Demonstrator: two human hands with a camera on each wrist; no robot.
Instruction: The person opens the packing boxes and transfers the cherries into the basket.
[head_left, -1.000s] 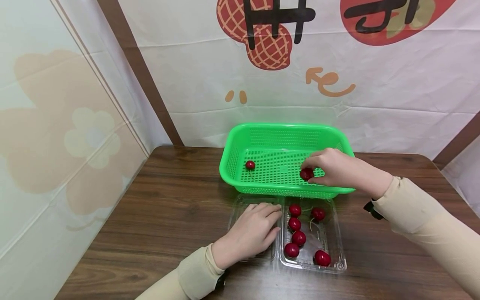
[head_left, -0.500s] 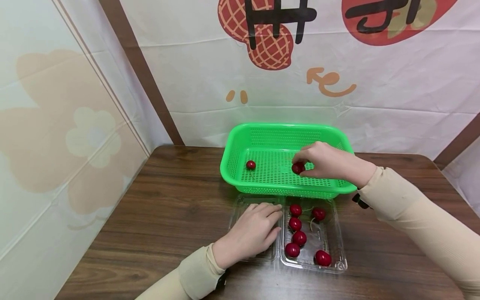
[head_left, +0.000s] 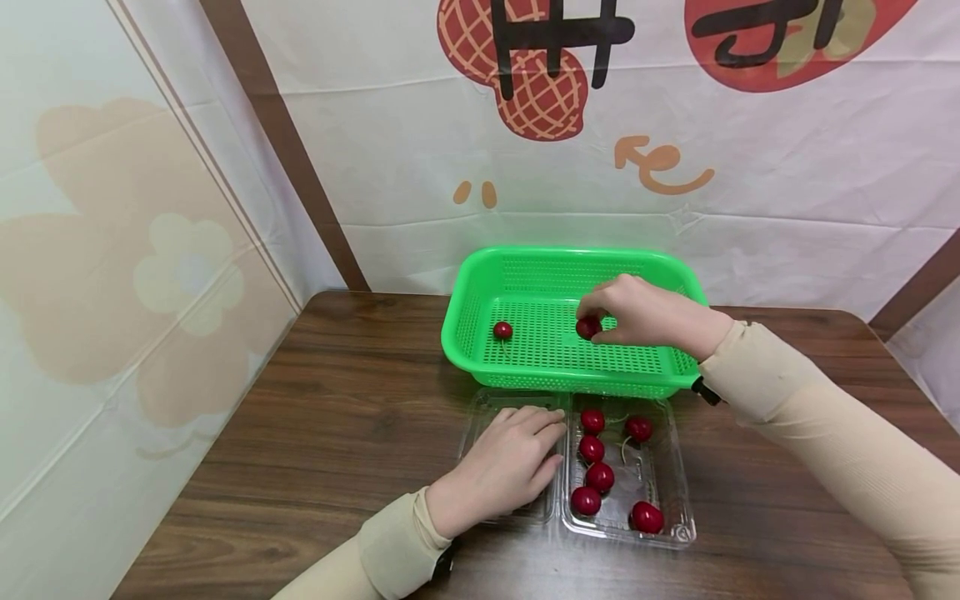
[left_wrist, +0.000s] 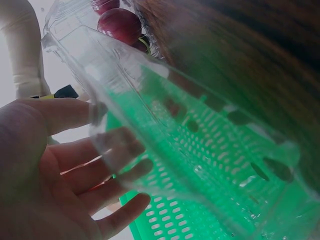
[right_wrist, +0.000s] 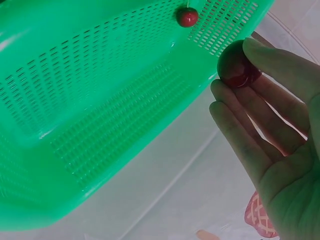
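Note:
My right hand (head_left: pixel 637 312) pinches a dark red cherry (right_wrist: pixel 234 65) between thumb and fingertips, above the floor of a green perforated basket (head_left: pixel 459 362). One more cherry (head_left: pixel 502 331), with its stem, lies at the basket's left side. In front stands a clear plastic clamshell box, opened flat. Several cherries (head_left: pixel 600 477) sit in its right half (head_left: pixel 681 508). Over the left half (head_left: pixel 491 406) rests my left hand (head_left: pixel 498 462), its fingers fairly straight. The left wrist view shows these fingers (left_wrist: pixel 107 170) at the clear plastic's edge, partly seen through it.
The dark wood table (head_left: pixel 322 417) extends to both sides of the basket and box. Right behind the basket hangs a white printed cloth (head_left: pixel 405 242). A pale panel with a flower print (head_left: pixel 180 275) stands along the left.
My right hand has moved left and slightly farther back over the basket, carrying the cherry. My left hand and the cherries in the box have stayed put.

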